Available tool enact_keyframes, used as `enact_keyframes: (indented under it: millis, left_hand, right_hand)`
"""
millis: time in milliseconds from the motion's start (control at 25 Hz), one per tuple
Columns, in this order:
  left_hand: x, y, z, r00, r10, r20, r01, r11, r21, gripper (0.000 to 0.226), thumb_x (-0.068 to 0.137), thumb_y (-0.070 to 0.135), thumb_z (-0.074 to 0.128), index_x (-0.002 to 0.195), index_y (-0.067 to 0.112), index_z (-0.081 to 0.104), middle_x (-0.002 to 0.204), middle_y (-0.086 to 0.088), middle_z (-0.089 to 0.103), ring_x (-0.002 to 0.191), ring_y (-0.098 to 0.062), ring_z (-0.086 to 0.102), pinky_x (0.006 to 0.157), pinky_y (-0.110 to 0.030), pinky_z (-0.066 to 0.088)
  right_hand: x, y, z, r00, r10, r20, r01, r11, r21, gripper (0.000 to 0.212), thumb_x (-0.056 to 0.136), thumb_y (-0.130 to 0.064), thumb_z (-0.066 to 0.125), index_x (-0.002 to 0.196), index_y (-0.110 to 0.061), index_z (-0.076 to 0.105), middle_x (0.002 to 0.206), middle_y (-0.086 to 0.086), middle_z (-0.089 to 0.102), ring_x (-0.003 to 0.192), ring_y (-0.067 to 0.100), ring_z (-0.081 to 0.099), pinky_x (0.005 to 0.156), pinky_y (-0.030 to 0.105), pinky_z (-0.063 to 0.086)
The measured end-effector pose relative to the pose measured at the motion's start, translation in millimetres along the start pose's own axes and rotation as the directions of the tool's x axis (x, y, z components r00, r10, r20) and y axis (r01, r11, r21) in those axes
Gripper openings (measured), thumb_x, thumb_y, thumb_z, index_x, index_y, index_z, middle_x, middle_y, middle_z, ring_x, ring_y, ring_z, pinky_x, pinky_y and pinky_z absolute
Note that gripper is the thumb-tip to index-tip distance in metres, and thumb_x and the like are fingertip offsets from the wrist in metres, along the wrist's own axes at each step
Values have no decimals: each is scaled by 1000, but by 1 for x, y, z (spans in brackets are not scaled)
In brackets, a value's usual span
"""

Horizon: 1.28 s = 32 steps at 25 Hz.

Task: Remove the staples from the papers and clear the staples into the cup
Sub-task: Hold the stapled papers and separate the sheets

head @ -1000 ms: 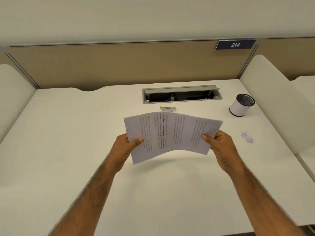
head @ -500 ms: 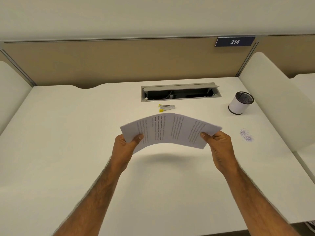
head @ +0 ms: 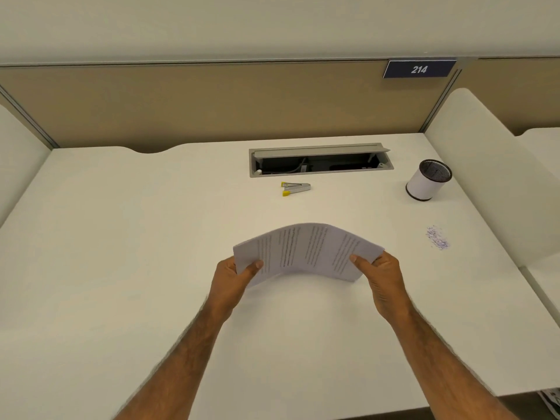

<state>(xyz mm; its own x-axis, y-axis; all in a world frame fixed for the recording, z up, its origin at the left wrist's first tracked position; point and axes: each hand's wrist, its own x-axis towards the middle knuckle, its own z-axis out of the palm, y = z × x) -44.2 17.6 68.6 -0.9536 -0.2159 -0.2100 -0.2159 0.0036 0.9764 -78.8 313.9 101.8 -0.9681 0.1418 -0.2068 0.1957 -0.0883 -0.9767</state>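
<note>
A stack of printed papers (head: 306, 253) arches upward above the middle of the white desk, held at both ends. My left hand (head: 233, 280) grips its left edge, thumb on top. My right hand (head: 380, 280) grips its right edge the same way. A small metal staple remover with yellow tips (head: 295, 188) lies on the desk beyond the papers. The white cup with a dark mesh rim (head: 427, 181) stands at the far right. A little heap of purple staples (head: 438, 239) lies on the desk in front of the cup.
An open grey cable tray (head: 321, 160) is sunk into the desk behind the staple remover. White dividers rise at the right (head: 485, 165) and left (head: 18, 159). A tan partition with a "214" sign (head: 419, 69) closes the back.
The papers have come down and toward me, tilting flatter and bowing upward. Both hands keep their grip and have lowered with them.
</note>
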Motion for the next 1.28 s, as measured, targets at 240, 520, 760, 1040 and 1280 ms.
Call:
enact_keyframes:
  millis: [240, 520, 760, 1040, 1280]
  left_hand:
    - [1, 8, -6, 999, 36, -3, -36, 999, 8, 22, 81, 35, 80, 102, 30, 78, 95, 10, 81, 92, -13, 76, 81, -26, 60]
    - [11, 14, -7, 1000, 19, 14, -20, 997, 79, 24, 82, 38, 78, 106, 34, 75, 95, 17, 80, 97, -13, 75, 80, -23, 59]
    - [8, 15, -1, 998, -17, 57, 12, 996, 90, 24, 89, 35, 76, 113, 37, 71, 100, 17, 78, 102, -12, 71, 86, -26, 59]
    - [12, 83, -16, 979, 126, 161, -179, 910, 374, 16, 102, 18, 65, 102, 30, 75, 92, 17, 75, 80, 5, 66, 75, -19, 49]
    - [2, 154, 4, 910, 188, 370, -393, 674, 625, 29, 105, 24, 56, 86, 34, 77, 80, 20, 72, 80, -12, 65, 72, -37, 54]
  right_hand:
    - [2, -9, 1, 999, -44, -31, 44, 999, -1, 25, 89, 4, 65, 105, -14, 70, 91, -7, 75, 82, 5, 71, 69, 15, 54]
    - [1, -6, 5, 999, -6, -39, 6, 1000, -4, 22, 91, 1, 65, 101, -17, 70, 95, 0, 73, 84, 10, 70, 70, 17, 54]
    - [-1, -3, 6, 998, 55, 16, -53, 995, -87, 26, 90, 1, 66, 105, -20, 68, 99, 1, 72, 96, 22, 67, 73, 20, 53]
    - [2, -65, -6, 986, -150, 75, 162, 740, -653, 53, 84, -14, 74, 132, -29, 56, 111, -10, 64, 100, 12, 60, 83, 23, 48]
    - [-19, -109, 40, 903, -52, 425, 400, 461, -792, 24, 92, -24, 59, 112, -32, 67, 107, -15, 68, 93, 11, 63, 79, 34, 57]
